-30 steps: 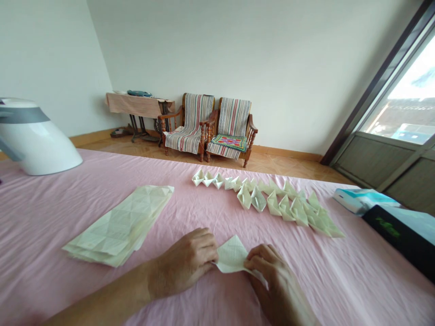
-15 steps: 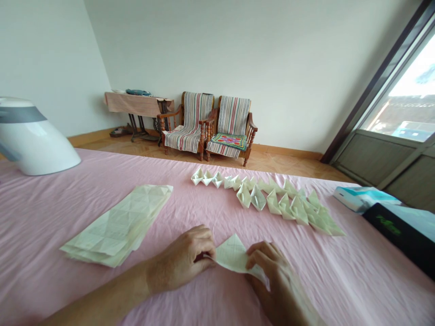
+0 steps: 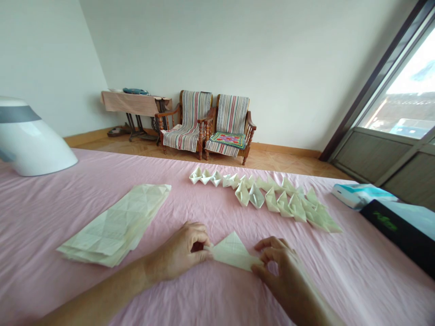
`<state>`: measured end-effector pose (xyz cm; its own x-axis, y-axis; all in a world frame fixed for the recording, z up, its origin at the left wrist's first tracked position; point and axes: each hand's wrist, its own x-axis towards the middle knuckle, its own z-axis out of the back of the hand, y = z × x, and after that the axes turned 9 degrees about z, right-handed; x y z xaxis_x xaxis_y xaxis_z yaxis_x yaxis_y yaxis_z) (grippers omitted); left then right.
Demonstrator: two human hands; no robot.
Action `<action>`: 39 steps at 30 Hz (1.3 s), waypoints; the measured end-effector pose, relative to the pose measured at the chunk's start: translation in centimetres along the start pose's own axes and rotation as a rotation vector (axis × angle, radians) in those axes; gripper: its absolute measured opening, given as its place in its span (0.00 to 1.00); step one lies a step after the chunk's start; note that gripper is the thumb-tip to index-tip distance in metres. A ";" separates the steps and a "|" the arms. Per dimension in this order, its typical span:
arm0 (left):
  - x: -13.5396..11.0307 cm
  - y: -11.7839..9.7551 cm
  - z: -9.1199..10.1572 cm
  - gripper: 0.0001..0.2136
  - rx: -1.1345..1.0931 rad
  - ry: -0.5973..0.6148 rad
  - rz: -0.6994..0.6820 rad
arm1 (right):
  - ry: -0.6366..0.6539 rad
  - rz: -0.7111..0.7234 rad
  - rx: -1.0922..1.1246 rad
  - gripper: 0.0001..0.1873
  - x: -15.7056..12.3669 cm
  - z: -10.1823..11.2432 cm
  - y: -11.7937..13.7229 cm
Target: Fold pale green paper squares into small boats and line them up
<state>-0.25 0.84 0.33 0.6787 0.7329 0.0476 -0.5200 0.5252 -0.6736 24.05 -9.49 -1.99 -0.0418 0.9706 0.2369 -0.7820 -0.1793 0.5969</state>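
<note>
A pale cream folded paper [image 3: 232, 252], triangular on top, lies on the pink cloth [image 3: 68, 190] between my hands. My left hand [image 3: 181, 253] pinches its left tip with curled fingers. At the paper's right end, my right hand [image 3: 283, 271] pinches the edge between thumb and fingers. A stack of creased paper sheets [image 3: 115, 224] rests to the left of my left hand. Beyond the hands runs a row of several finished folded paper boats [image 3: 268, 199].
A white and grey appliance [image 3: 29, 140] stands at the far left of the cloth. At the right edge lie a teal and white box [image 3: 358, 195] and a black box [image 3: 401, 233]. Two striped wooden chairs [image 3: 212, 127] and a small table stand by the far wall.
My hands have drawn apart along the paper, stretching it flatter and wider. The right hand slid to the right end, its fingers now lifted in a pinch.
</note>
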 end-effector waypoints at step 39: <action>0.0 -1.1 -0.7 0.10 0.157 -0.137 0.237 | 0.038 -0.016 -0.179 0.10 0.6 0.7 1.8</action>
<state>0.68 0.01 0.53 0.4585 0.8887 0.0091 -0.7361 0.3855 -0.5564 23.06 -9.39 -0.27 -0.0496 0.9791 0.1971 -0.8810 -0.1358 0.4531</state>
